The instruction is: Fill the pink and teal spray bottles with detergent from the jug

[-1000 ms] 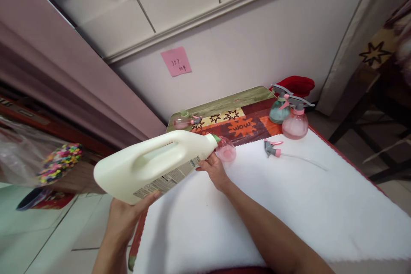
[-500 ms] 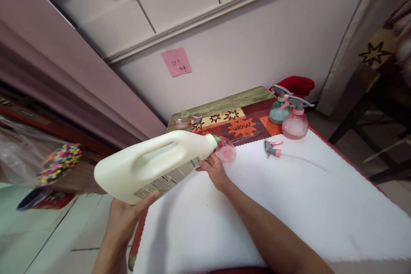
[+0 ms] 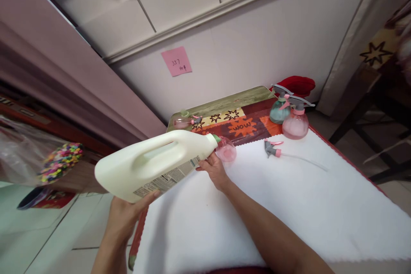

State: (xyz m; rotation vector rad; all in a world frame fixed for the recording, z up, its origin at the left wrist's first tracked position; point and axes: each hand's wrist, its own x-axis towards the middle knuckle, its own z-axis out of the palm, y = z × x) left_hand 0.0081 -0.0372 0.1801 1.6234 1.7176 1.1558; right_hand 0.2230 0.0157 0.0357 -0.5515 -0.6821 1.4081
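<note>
A large pale-green jug [image 3: 122, 171] with a moulded handle and a printed label is tilted on its side. Its green spout points right, over the mouth of a small pink spray bottle [image 3: 227, 150] without its top. My left hand [image 3: 128, 212] grips the jug's base from underneath, thumb along the label. The jug's neck rests in my right hand [image 3: 214, 171], whose fingers are partly hidden behind it. Liquid running from the spout cannot be made out. A grey-and-pink trigger sprayer head [image 3: 272, 149] with a long clear tube lies to the right.
White fluffy cloth [image 3: 289, 214] covers most of the table. A green spray bottle [image 3: 279, 112] and a filled pink one [image 3: 294, 125] stand at the back right. Another clear bottle [image 3: 182, 120] and a trigger top lie at the back left. A pink note [image 3: 176, 61] hangs on the wall.
</note>
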